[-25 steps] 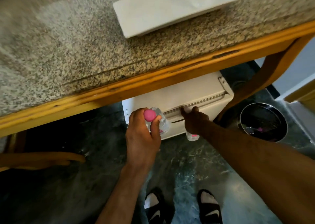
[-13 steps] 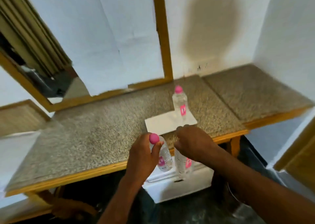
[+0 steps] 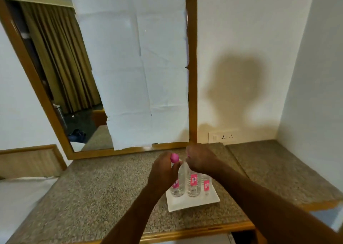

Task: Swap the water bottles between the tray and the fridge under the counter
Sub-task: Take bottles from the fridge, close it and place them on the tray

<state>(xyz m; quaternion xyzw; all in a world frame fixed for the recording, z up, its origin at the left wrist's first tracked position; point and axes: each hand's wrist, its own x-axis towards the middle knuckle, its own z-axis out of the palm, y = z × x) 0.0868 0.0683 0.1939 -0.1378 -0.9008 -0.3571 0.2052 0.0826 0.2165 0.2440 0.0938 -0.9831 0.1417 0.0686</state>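
On the granite counter lies a white rectangular tray (image 3: 193,203). Three clear water bottles with pink labels stand upright over it. My left hand (image 3: 162,173) grips the left bottle (image 3: 177,187) by its neck, just under the pink cap. My right hand (image 3: 201,160) is closed around the top of the middle bottle (image 3: 193,185), hiding its cap. The third bottle (image 3: 206,186) stands just right of it, partly behind my right wrist. Only a white sliver of the fridge (image 3: 204,241) shows under the counter's edge.
The granite counter (image 3: 104,191) has a wooden front edge and continues right into the corner. A wood-framed mirror (image 3: 55,76), partly covered by white paper, leans against the wall behind. A wall socket (image 3: 223,137) sits above the counter. A white bed corner (image 3: 20,201) lies at left.
I have risen from the fridge. Both hands carried a bottle each up over the counter's edge and onto the tray, beside the bottle that stood there.
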